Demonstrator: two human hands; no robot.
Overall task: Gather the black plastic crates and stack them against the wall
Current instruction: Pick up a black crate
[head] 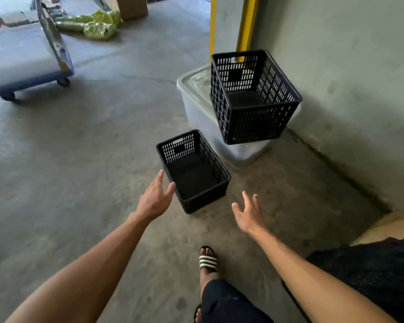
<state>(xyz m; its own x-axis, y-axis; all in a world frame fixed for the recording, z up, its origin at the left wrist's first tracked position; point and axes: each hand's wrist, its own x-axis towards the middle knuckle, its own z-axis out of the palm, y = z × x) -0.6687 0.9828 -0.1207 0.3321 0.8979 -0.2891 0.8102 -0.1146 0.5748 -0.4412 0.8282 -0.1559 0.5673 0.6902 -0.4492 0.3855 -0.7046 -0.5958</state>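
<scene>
Top-left is a mess: the blue cart (pixel 21 66) runs off the left edge, only two wheels show. Cardboard box (pixel 132 7) is cut by the top edge, can't see its top. Green stuff (pixel 96 23) next to it is too blurry to ID, bags maybe. Clear lidded tub (pixel 196 108) is mostly hidden behind/under the tall black crate (pixel 254 96). Dark thing bottom-right (pixel 371 276) goes out of frame, no idea what it is.

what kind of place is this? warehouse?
Probably a warehouse or loading area: bare concrete floor, a blue platform trolley, a yellow-edged pillar and a cardboard box. Two black crates sit near the wall.
</scene>
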